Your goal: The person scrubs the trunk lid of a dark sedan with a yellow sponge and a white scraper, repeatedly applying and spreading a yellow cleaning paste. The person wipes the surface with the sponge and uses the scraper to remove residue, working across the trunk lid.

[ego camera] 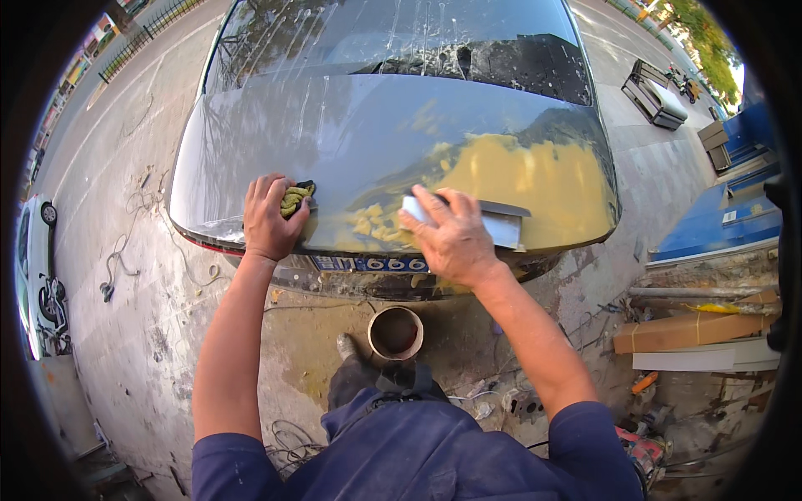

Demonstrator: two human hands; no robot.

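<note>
My left hand (268,222) rests on the left rear edge of the grey car's trunk lid (269,138), its fingers closed round a wet yellow-green cloth (293,201). In my right hand (456,238), slightly blurred, is a sanding block (502,229) with a white body and a dark edge. The block lies against yellow body filler (536,185), which covers much of the lid's right side. Some filler is wet and smeared near the block's left end. Below the lid, my right hand partly hides a blue licence plate (351,263).
A round bucket (373,344) holding dark liquid stands near my feet. Cables (188,269) lie on the concrete to the left. Long cardboard boxes (683,332), pipes (689,292) and a red power tool (642,448) are at right. Water streaks the rear window (401,37).
</note>
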